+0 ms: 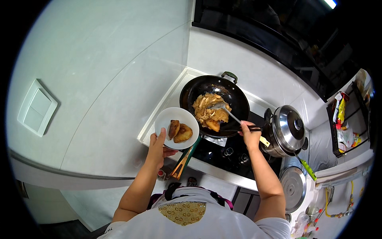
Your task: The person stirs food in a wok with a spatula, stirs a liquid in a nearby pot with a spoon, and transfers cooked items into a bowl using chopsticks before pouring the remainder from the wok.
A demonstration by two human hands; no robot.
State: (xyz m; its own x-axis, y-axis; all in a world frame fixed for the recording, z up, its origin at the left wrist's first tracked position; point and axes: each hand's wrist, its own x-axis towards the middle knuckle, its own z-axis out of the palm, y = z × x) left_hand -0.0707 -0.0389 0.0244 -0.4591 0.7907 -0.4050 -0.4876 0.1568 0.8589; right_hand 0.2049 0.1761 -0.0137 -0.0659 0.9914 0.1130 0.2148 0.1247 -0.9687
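My left hand grips the rim of a white bowl, thumb on the inside. Two browned fried pieces lie in the bowl, close beside the near left edge of a black wok. In the wok is a heap of brown, sauced food, with one golden piece at its near side. My right hand is closed around a metal spatula with a pale yellow handle end; its blade rests in the food. Dark sticks, apparently chopsticks, are also held in that hand.
A lidded steel pot stands right of the wok on the black stove. A green-handled utensil and a round metal lid lie nearer. A wall rack holds packets; a wall switch is at left.
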